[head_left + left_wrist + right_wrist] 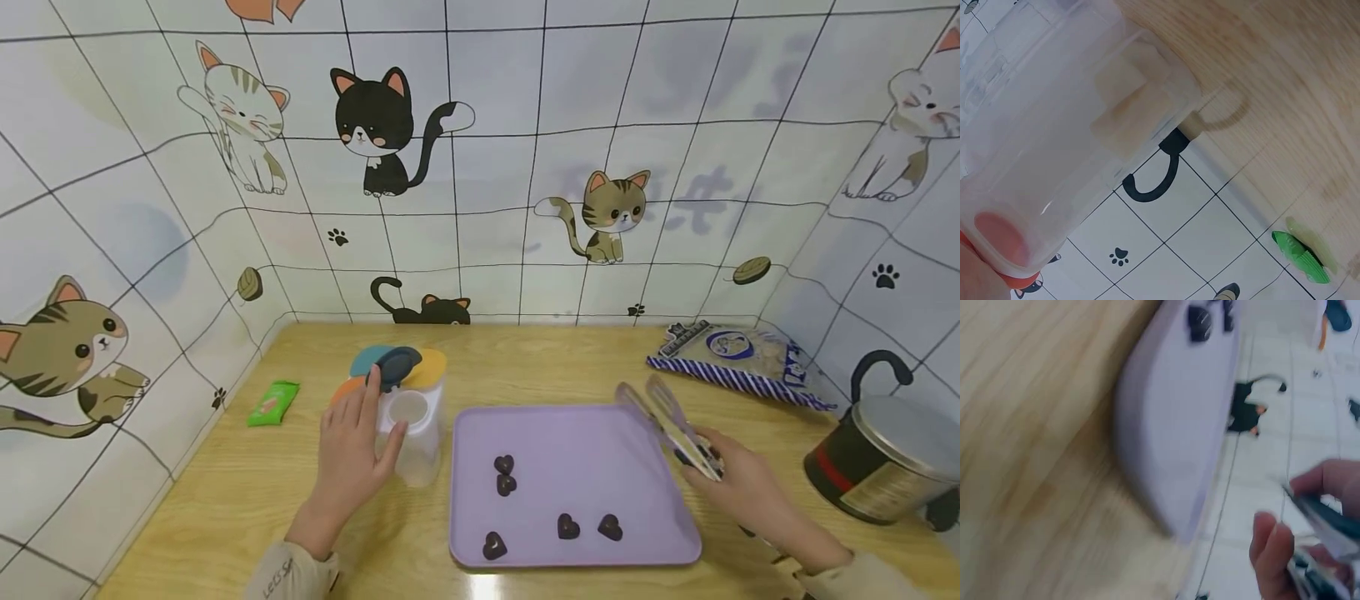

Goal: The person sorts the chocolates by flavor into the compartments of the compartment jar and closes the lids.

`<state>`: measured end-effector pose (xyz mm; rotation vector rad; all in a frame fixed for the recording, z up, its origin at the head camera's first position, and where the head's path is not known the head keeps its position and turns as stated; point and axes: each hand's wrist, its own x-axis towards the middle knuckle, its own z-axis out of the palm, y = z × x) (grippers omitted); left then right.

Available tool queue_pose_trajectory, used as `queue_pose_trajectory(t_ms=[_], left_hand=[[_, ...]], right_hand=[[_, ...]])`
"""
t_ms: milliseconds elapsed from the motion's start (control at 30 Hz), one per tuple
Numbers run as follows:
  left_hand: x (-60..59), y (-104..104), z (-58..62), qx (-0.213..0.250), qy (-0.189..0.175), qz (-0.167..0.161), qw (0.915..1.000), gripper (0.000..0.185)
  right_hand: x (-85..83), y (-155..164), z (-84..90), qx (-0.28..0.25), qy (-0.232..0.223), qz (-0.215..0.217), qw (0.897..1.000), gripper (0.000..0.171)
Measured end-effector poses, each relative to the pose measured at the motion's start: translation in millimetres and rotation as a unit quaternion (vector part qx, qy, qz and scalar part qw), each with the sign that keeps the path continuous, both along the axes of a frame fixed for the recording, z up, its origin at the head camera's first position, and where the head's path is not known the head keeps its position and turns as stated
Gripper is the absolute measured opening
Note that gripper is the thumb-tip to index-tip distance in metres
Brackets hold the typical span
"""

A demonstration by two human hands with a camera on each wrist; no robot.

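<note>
A clear plastic container [415, 433] with coloured flip lids stands left of a purple tray [562, 433]. My left hand [352, 454] grips its side, index finger up at the dark blue lid [396, 364]. In the left wrist view the container [1054, 125] fills the frame, blurred. Several dark heart-shaped chocolates [504, 465] lie on the tray. My right hand [738, 483] holds clear plastic tongs [667, 421] at the tray's right edge, tips pointing up and left. The right wrist view shows fingers [1272, 556] curled on the tongs [1319, 519] beside the tray [1172, 425].
A green wrapped sweet [273, 402] lies at the left on the wooden table [225, 500]. A blue-striped snack bag [738, 358] sits at the back right. A dark tin with a metal lid [885, 458] stands at the right edge. Cat-patterned walls enclose three sides.
</note>
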<state>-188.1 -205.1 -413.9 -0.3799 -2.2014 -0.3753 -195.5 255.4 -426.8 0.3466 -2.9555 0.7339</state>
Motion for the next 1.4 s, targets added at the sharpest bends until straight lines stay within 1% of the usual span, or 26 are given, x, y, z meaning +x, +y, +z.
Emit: queue_pose_trajectory(t_ms=[67, 100, 133, 200, 233, 300, 367, 400, 433, 533, 633, 700, 800, 933, 1033, 1200, 1300, 1400], left_hand=[[-0.7, 0, 1.2, 0.001, 0.0, 0.001, 1.0, 0.069], [-1.2, 0, 1.5, 0.002, 0.0, 0.001, 1.0, 0.069], [-1.8, 0, 1.6, 0.002, 0.005, 0.001, 1.0, 0.069], [-3.1, 1, 1.2, 0.002, 0.014, 0.001, 0.9999, 0.069], [-3.4, 1, 0.9, 0.002, 0.019, 0.0, 0.9998, 0.068], [-4.1, 2, 0.1, 0.003, 0.026, -0.002, 0.9997, 0.068], [-4.2, 2, -0.6, 0.003, 0.026, -0.002, 0.9996, 0.068], [-3.9, 2, -0.6, 0.003, 0.024, -0.001, 0.9997, 0.068], [-3.8, 2, -0.6, 0.004, 0.02, 0.0, 0.9998, 0.068], [-4.2, 1, -0.3, 0.003, 0.017, 0.005, 0.9998, 0.068], [-4.7, 1, 0.4, 0.003, 0.018, 0.005, 0.9998, 0.068], [-5.1, 2, 0.7, 0.001, 0.025, 0.003, 0.9997, 0.068], [-4.7, 2, 0.5, 0.001, 0.03, 0.0, 0.9996, 0.068], [-3.1, 2, -0.3, 0.0, 0.031, 0.0, 0.9995, 0.067], [-2.3, 2, -1.2, -0.003, 0.032, 0.001, 0.9995, 0.067], [-2.0, 1, -1.9, -0.004, 0.033, 0.0, 0.9995, 0.067], [-1.6, 1, -1.3, -0.003, 0.028, -0.002, 0.9996, 0.068], [-1.5, 2, -0.3, -0.002, 0.022, -0.005, 0.9997, 0.068]], right_hand=[[4.7, -20, 5.0, -0.017, 0.02, 0.061, 0.998, 0.06], [6.9, -29, 6.2, -0.025, 0.023, 0.098, 0.995, 0.058], [9.4, -37, 6.7, -0.029, 0.02, 0.136, 0.99, 0.056], [14.7, -53, 5.2, -0.03, 0.034, 0.21, 0.977, 0.052], [17.8, -60, 5.0, -0.026, 0.03, 0.236, 0.971, 0.051], [23.9, -71, 3.2, -0.015, 0.013, 0.268, 0.963, 0.049], [29.4, -81, 0.5, -0.001, 0.021, 0.29, 0.957, 0.048], [31.5, -85, -0.5, 0.004, 0.024, 0.297, 0.955, 0.048], [33.4, -89, -0.9, 0.009, 0.017, 0.299, 0.954, 0.049], [35.2, -97, -2.8, 0.02, 0.034, 0.309, 0.95, 0.051], [34.7, -103, -4.0, 0.019, 0.03, 0.307, 0.951, 0.052], [34.5, -105, -5.7, 0.018, 0.028, 0.303, 0.952, 0.053], [34.5, -107, -9.3, 0.021, 0.043, 0.306, 0.951, 0.052], [34.9, -109, -13.8, 0.0, 0.056, 0.317, 0.947, 0.049], [35.3, -111, -16.5, -0.032, 0.045, 0.33, 0.942, 0.044], [36.2, -113, -18.8, -0.06, 0.03, 0.351, 0.934, 0.039], [35.7, -114, -18.3, -0.067, 0.021, 0.35, 0.934, 0.038], [34.7, -113, -17.1, -0.072, 0.007, 0.343, 0.936, 0.038]])
